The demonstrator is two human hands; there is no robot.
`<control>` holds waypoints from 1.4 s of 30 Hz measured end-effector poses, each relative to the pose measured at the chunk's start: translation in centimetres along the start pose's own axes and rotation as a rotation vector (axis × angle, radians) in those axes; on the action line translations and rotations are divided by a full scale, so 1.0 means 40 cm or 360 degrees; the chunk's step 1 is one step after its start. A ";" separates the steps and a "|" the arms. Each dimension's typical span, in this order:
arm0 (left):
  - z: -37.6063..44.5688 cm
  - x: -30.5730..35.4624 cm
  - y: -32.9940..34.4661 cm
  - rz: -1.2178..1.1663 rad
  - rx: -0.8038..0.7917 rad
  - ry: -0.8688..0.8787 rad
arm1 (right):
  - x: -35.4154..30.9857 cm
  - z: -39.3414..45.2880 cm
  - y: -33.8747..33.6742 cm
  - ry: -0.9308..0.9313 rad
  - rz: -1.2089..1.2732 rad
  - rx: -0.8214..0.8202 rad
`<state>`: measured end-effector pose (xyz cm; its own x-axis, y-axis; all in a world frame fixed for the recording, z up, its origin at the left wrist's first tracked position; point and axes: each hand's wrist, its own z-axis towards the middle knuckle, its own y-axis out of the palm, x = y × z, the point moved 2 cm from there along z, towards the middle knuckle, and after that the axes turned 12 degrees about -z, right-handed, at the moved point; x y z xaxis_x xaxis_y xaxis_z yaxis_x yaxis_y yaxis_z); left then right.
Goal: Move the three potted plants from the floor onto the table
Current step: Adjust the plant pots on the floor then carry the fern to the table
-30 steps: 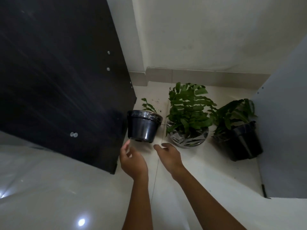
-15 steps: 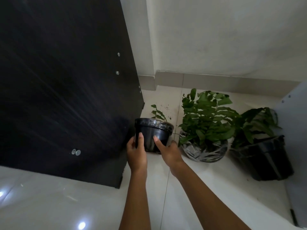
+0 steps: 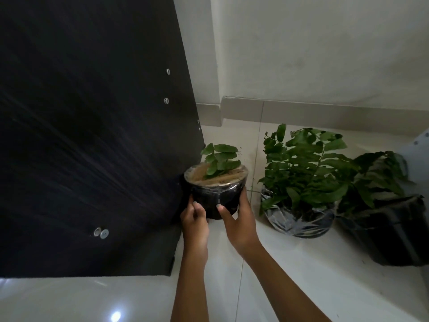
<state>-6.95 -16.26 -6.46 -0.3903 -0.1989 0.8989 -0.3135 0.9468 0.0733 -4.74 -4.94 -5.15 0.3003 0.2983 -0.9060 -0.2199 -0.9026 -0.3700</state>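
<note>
A small black pot (image 3: 214, 198) with a little green sprig and plastic film over its soil is held above the floor, tilted toward me. My left hand (image 3: 194, 219) grips its left side and my right hand (image 3: 239, 217) grips its right side. To the right, a bushy leafy plant in a foil-wrapped pot (image 3: 299, 219) stands on the tiled floor. Further right stands a third plant in a larger black pot (image 3: 394, 233), partly cut off by the frame edge.
A dark wooden side panel (image 3: 92, 135) of furniture fills the left, right beside the held pot. A pale wall with a skirting board (image 3: 325, 112) runs behind the plants. A light grey panel (image 3: 417, 154) stands at the far right. Glossy white floor tiles (image 3: 290, 275) lie below.
Both hands reached forward, closed on the small black pot and lifted it off the floor, tilting it toward me. The other two plants have not moved.
</note>
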 end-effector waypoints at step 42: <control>-0.473 -0.182 0.249 0.0924 -0.0663 -0.0109 | 0.191 -0.264 -0.426 0.0672 -0.0533 0.0254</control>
<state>9.17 -0.60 -4.11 -0.4517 0.3637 0.8147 0.3124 0.9198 -0.2374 11.11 9.42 -3.57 0.7163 0.3805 -0.5849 -0.1765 -0.7121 -0.6795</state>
